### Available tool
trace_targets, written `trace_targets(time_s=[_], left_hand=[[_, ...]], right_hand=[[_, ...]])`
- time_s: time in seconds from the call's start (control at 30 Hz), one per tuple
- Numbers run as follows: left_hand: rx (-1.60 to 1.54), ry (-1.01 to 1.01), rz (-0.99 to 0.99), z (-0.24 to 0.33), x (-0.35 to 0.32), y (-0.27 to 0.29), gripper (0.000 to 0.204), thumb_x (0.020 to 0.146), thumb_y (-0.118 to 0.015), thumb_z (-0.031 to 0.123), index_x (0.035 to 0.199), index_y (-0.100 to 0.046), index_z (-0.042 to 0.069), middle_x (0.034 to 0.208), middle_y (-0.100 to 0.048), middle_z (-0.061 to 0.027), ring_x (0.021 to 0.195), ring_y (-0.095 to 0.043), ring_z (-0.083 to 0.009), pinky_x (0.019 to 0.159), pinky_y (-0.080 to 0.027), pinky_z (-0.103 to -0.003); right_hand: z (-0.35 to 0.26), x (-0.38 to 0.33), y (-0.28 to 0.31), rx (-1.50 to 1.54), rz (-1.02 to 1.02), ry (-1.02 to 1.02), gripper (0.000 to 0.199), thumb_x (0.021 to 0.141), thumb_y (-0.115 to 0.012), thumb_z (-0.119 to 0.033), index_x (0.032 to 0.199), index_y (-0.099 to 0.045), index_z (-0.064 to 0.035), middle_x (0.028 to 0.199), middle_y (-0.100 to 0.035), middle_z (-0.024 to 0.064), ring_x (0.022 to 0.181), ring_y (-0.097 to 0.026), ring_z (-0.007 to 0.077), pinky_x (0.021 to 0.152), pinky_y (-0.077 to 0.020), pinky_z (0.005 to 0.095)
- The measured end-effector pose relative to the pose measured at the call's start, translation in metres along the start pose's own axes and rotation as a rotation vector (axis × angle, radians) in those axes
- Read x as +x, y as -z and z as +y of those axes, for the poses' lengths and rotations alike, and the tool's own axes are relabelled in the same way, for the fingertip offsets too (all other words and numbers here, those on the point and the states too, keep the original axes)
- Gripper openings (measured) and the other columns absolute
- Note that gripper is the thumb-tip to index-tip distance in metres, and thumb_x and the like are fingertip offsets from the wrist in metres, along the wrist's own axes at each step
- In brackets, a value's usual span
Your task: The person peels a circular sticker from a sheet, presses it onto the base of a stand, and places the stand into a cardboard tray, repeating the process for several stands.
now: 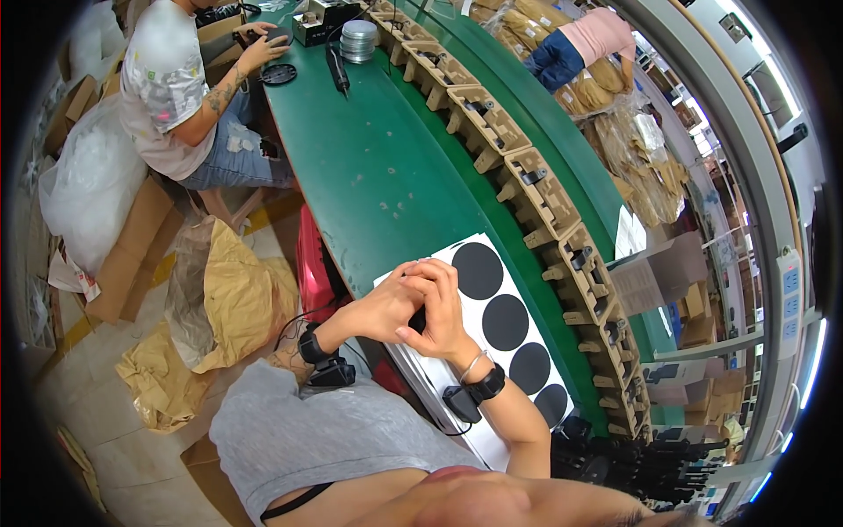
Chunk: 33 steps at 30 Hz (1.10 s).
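Note:
My left hand [383, 311] and my right hand [442, 309] come together above the near end of a green table. Both are closed, with fingers bent and pressed close to each other. Between the palms a dark patch shows, perhaps a black part, mostly hidden by the fingers. Under my hands lies a stack of white sheets [470, 358]. Its top sheet carries a row of large black round pads [505, 322], beside my right hand and forearm. Black straps with small boxes sit on both wrists.
Molded brown trays [537, 189] with black parts line a channel along the green table [386, 176]. Farther up are a stack of discs [358, 41] and a black power screwdriver [336, 70]. A co-worker [189, 97] sits at left. Brown wrapping [230, 290] lies on the floor.

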<state>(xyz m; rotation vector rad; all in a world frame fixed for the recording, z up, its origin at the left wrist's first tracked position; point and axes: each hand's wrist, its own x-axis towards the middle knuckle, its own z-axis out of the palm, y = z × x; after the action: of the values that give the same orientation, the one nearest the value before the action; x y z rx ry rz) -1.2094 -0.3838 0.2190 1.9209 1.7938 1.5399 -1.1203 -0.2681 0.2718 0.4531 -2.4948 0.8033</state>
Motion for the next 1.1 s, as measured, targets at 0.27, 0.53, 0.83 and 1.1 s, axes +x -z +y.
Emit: trace_targets(time_s=[0.27, 0.53, 0.83, 1.1], left_hand=[[-0.018, -0.054, -0.007, -0.006, 0.0, 0.004, 0.039, 0.065, -0.069, 0.022, 0.099, -0.064, 0.003, 0.1, -0.064, -0.0127, 0.114, -0.052, -0.0332, 0.104, -0.032, -0.05], [-0.036, -0.035, -0.031, -0.007, -0.001, 0.009, 0.038, 0.065, -0.07, 0.014, 0.1, -0.064, 0.0, 0.101, -0.064, -0.0159, 0.101, -0.058, -0.0357, 0.082, -0.047, -0.045], [-0.05, -0.01, -0.021, -0.015, -0.002, 0.006, 0.042, 0.064, -0.071, 0.017, 0.101, -0.063, 0.001, 0.103, -0.063, -0.0162, 0.103, -0.057, -0.0355, 0.085, -0.047, -0.045], [0.016, -0.008, 0.008, -0.014, 0.005, 0.011, 0.044, 0.061, -0.074, 0.023, 0.099, -0.063, 0.004, 0.103, -0.062, -0.0142, 0.103, -0.056, -0.0338, 0.088, -0.045, -0.045]], right_hand=[[-0.003, 0.006, -0.003, -0.073, -0.008, -0.046, 0.052, 0.076, -0.069, -0.04, 0.111, -0.057, -0.0034, 0.117, -0.052, 0.0177, 0.114, -0.046, 0.0396, 0.093, -0.0413, 0.0499], [-0.002, 0.01, -0.006, -0.071, -0.019, -0.078, 0.049, 0.076, -0.068, -0.037, 0.11, -0.058, -0.003, 0.117, -0.053, 0.0172, 0.116, -0.046, 0.0396, 0.094, -0.0413, 0.05], [-0.001, 0.016, -0.006, -0.067, 0.003, -0.08, 0.042, 0.075, -0.071, -0.03, 0.106, -0.061, -0.004, 0.114, -0.056, 0.0141, 0.113, -0.049, 0.0377, 0.09, -0.0453, 0.0475], [0.003, 0.02, -0.008, -0.048, 0.033, -0.091, 0.041, 0.076, -0.07, -0.029, 0.105, -0.06, -0.0024, 0.114, -0.056, 0.0154, 0.113, -0.05, 0.0386, 0.091, -0.0448, 0.0475]])
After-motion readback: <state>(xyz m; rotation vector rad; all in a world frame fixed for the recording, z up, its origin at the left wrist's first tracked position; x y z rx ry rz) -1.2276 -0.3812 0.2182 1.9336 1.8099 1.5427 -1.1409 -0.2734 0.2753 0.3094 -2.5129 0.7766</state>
